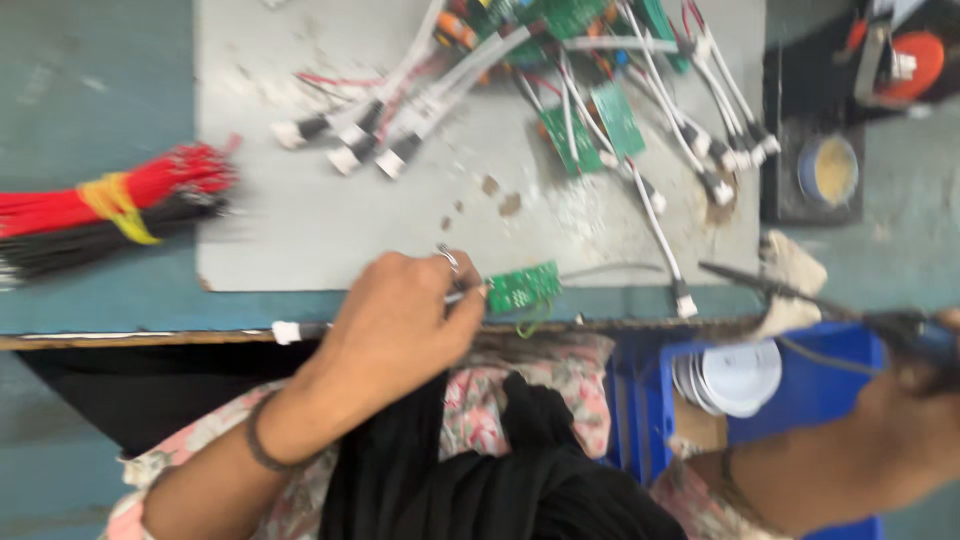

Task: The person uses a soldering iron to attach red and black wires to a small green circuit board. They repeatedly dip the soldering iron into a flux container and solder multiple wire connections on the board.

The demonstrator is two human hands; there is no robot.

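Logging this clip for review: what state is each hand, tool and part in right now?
left hand: pinching a small green circuit board at the table edge
right hand: gripping a soldering iron, tip clear of the board
red and black wire bundle: tied with yellow band
round tin: open

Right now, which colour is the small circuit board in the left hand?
Green; the small circuit board, held by the left hand, shows in the head view.

My right hand (pixel 925 345) runs off the frame edge, blurred around the soldering iron (pixel 790 290) (grip unclear), and my fingers (pixel 465 300) hide the green board's (pixel 523 287) end.
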